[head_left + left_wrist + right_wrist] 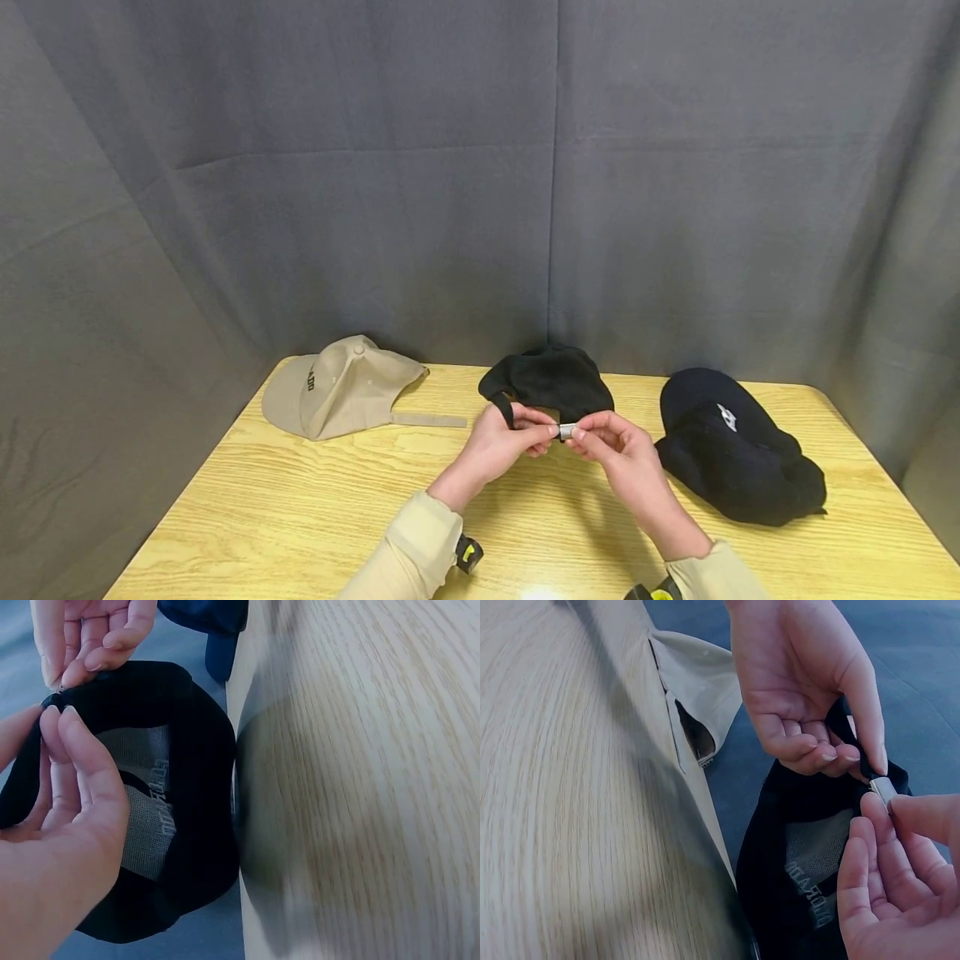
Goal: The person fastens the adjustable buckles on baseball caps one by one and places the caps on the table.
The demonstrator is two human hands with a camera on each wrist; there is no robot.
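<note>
A black cap (551, 379) is at the middle of the far table edge, its back opening turned toward me. The thumb and fingers of my left hand (498, 446) pinch its black strap (840, 724), which loops up over that hand. My right hand (626, 458) pinches the small silver metal buckle (567, 431) between thumb and fingertips, right beside the left thumb tip. The mesh-like inner lining (139, 825) with backward stitched lettering shows in the left wrist view. Fingertips cover where strap meets buckle.
On the left of the wooden table (262, 517) lies a beige cap (360, 392), its loose strap (431, 420) stretched toward the middle. A dark navy cap (738, 458) with a white emblem lies at the right. Grey curtain (420, 208) hangs behind the table.
</note>
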